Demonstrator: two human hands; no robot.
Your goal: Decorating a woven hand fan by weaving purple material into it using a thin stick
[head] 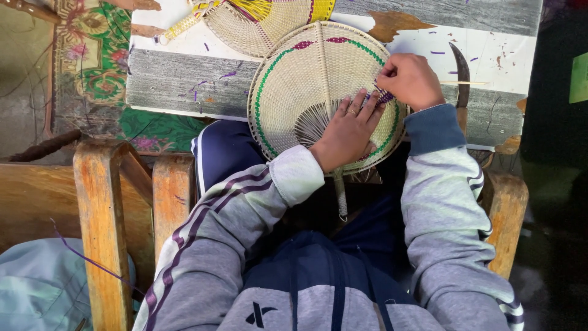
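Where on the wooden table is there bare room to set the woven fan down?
Bare: the grey board left of the woven fan, and the white strip right of the right hand. Crowded: top middle, where a second fan lies, and by the curved knife.

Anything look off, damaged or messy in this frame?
Yes. The grey and white painted wooden tabletop has paint peeled off in a brown patch near its far edge, and purple strand clippings are scattered over it. The round woven straw fan, under the left hand and right hand, looks intact.
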